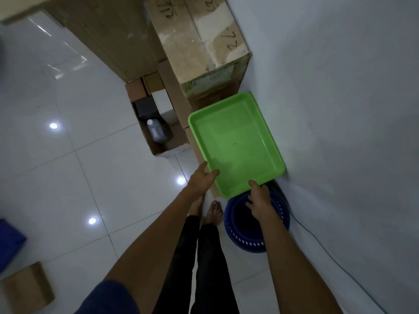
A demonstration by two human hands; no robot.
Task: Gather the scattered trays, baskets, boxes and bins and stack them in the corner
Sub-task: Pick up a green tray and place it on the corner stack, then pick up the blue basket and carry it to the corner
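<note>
Both hands, your left hand (201,180) and right hand (259,200), pinched the green tray's (235,141) near rim, keeping it level above the blue basket (256,242) by the wall.

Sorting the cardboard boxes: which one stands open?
The low box left of the green tray, a bottle inside it; the large box by the wall is taped shut.

Glossy white tile floor (79,177) — blue perforated basket (249,243) by the wall (340,109), open cardboard box (147,137), flat cardboard piece (27,288) lower left, bare feet (214,211).
</note>
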